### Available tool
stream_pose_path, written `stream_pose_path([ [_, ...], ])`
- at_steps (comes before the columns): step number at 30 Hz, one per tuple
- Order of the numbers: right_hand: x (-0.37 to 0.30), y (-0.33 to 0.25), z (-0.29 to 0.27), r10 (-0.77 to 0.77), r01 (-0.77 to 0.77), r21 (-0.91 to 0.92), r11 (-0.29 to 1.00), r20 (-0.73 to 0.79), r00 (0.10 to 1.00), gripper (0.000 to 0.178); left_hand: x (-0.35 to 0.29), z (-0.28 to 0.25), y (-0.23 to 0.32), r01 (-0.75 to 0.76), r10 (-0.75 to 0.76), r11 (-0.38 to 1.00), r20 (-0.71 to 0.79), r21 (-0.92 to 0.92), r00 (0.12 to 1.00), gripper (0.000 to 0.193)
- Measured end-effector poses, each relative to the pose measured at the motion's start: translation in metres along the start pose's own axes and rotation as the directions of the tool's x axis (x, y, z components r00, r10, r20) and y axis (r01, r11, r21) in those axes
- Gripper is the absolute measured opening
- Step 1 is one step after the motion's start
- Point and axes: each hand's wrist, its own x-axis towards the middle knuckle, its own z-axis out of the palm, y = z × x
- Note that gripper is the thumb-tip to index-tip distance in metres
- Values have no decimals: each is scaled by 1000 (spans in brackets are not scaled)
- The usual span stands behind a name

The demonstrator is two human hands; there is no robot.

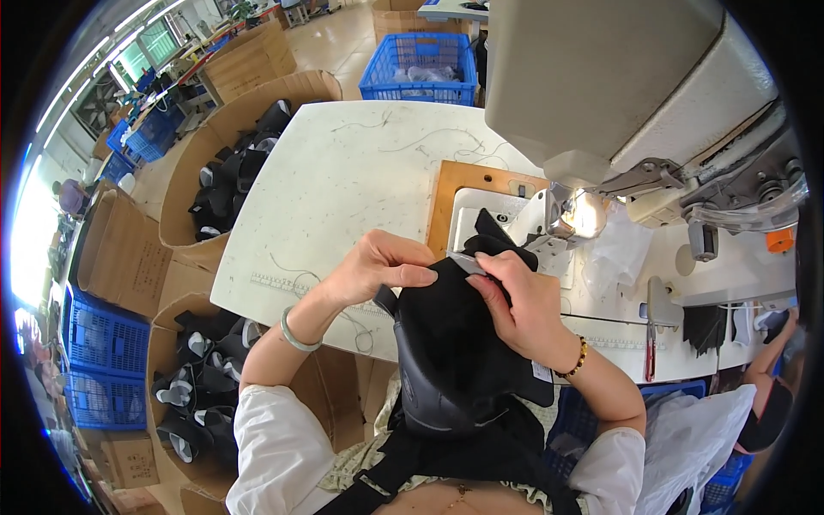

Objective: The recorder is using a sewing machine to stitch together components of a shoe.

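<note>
A black shoe upper [455, 335] is held up in front of my chest, its smooth leather-like side toward the lower left and soft black cloth facing up. With thumb and fingers closed, my left hand [390, 264] pinches its upper left edge. My right hand [521, 302] is closed on the other side of that edge. A small light grey piece [466, 263] shows at the right fingertips; whether it belongs to the upper I cannot tell. Just beyond the fingers, a black strip of the upper lies close to the sewing machine's arm [536, 219].
The sewing machine's head [601, 69] rises at the right over the white table [343, 180], which has loose threads on it. Cardboard boxes [184, 223] of black uppers stand at the left. A blue crate [418, 64] is behind the table. Red-handled scissors [651, 352] lie at the right.
</note>
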Motion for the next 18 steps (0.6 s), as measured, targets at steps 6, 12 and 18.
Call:
stream_pose_path([
  [6, -14, 8, 3, 137, -111, 321, 940, -62, 989, 39, -7, -6, 0, -27, 29, 996, -29, 83, 999, 14],
  [12, -44, 1, -40, 116, 98, 420, 902, -453, 884, 36, -41, -55, -27, 71, 6, 986, -459, 150, 888, 14],
  [18, -79, 10, -61, 175, -65, 264, 962, -422, 890, 39, -75, -206, -73, -389, 13, 915, -954, -109, 299, 41],
])
